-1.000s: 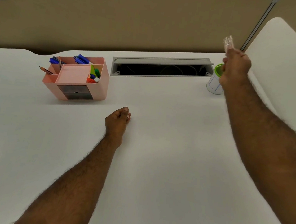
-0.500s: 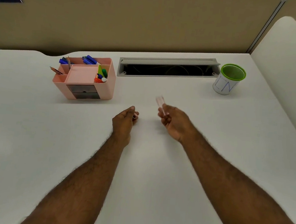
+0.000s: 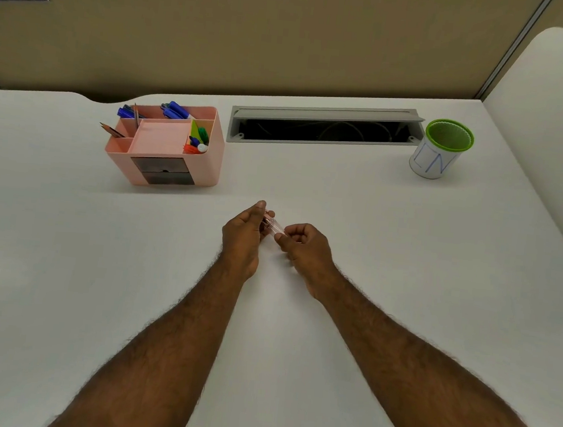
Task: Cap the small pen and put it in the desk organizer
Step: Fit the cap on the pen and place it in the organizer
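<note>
My two hands meet above the middle of the white desk. My right hand (image 3: 301, 246) pinches a small clear pen cap (image 3: 274, 225), whose far end reaches into the fingers of my left hand (image 3: 244, 234). The left hand is closed around something small, most likely the small pen, which is almost fully hidden by the fingers. The pink desk organizer (image 3: 167, 149) stands to the far left of the hands, with blue pens, a pencil and coloured markers in its compartments and two dark drawers in front.
A white cup with a green rim (image 3: 439, 149) stands at the far right. A grey cable tray opening (image 3: 322, 127) runs along the back of the desk (image 3: 62, 261). A beige partition wall rises behind.
My right hand came down from beside the green-rimmed cup with the clear cap and moved left to meet my left hand, which stayed nearly in place.
</note>
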